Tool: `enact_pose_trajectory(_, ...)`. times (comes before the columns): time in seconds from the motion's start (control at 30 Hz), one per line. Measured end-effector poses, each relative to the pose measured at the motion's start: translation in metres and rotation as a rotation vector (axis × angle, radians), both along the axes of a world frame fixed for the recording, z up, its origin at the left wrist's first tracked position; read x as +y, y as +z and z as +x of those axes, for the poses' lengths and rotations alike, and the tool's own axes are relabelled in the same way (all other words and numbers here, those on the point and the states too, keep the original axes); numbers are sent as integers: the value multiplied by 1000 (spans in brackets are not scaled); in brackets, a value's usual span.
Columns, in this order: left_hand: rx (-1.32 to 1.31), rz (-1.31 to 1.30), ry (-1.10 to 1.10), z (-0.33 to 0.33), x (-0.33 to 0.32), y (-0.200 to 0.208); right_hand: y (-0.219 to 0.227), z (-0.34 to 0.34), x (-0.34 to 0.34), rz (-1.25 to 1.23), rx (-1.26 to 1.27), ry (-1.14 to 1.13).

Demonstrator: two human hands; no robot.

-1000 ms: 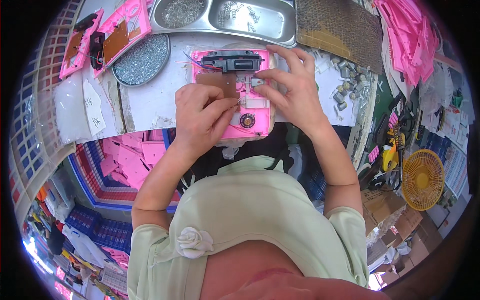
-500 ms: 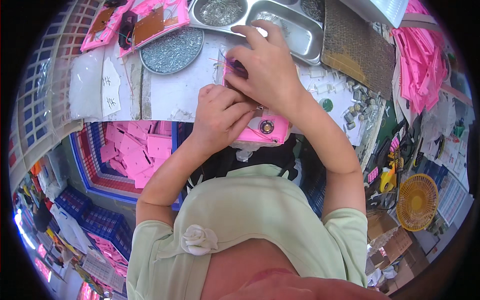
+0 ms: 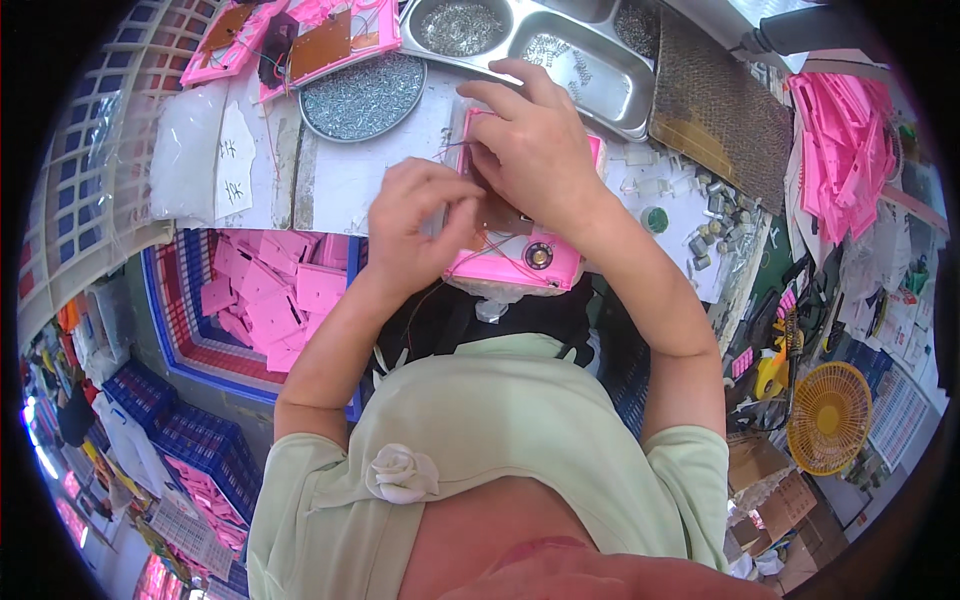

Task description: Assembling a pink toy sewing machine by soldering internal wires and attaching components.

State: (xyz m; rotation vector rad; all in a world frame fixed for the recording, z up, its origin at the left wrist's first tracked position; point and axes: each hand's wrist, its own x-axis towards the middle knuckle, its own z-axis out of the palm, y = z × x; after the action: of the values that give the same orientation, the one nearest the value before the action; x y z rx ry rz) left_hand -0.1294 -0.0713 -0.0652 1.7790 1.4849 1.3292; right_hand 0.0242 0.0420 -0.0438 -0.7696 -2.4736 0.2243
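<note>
A pink plastic housing [image 3: 500, 270] lies before me at the table's near edge. It holds a brown board [image 3: 505, 216], thin wires and a round black part with a metallic centre [image 3: 538, 256]. My right hand [image 3: 540, 150] reaches over the housing's far half. Its outer fingers are raised apart, while thumb and forefinger come together beside a dark wire; anything between them is hidden. At the housing's left side is my left hand [image 3: 415, 225], fingers curled and thumb tip close to the forefinger. What it pinches, if anything, is too small to make out.
A round dish of small screws [image 3: 362, 98] and a metal tray [image 3: 640, 125] with small metal parts stand beyond my hands. Pink panels fill a blue crate [image 3: 165, 330] at left. Small metal cylinders [image 3: 705, 235] and pink pieces [image 3: 842, 150] lie at right.
My left hand has drawn left, off the housing's middle, exposing more of the board and wires. My right hand stays over the far half. The view has shifted slightly.
</note>
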Motion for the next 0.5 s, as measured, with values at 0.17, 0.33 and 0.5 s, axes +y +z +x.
enact_pose_trajectory(0.17, -85, -93, 98, -8, 10, 4, 12, 22, -16, -32, 94, 13)
enact_pose_trajectory(0.33, 146, 29, 35, -2, 16, 5, 8, 65, -35, -69, 222, -74)
enact_pose_trajectory(0.5, 335, 70, -82, 20, 35, 18, -5, 75, -37, -122, 319, -158)
